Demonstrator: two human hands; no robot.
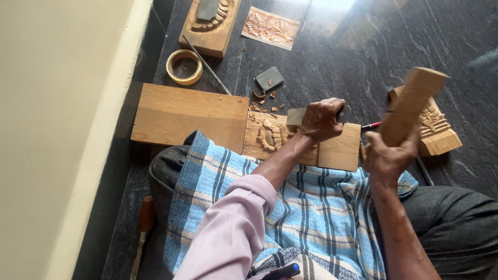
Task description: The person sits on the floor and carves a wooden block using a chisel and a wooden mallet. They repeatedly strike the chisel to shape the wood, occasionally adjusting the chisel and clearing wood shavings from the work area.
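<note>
My left hand (320, 120) is closed around a metal chisel (343, 113), held over a wooden block (337, 150) that bears a raised carved figure (270, 135). My right hand (385, 155) grips a long wooden mallet (411, 103), raised and tilted to the right of the block. The block lies on the dark stone floor just beyond my lap, which a blue checked cloth (311, 207) covers. The chisel's tip is hidden behind my left hand.
A plain plank (187, 111) lies left of the block. A second carved block (212, 23), a picture of a carving (270, 27), a tape roll (184, 66), a thin rod (207, 65) and a grey stone (269, 78) lie farther off. A carved piece (436, 127) sits right; another chisel (142, 228) lies near the wall.
</note>
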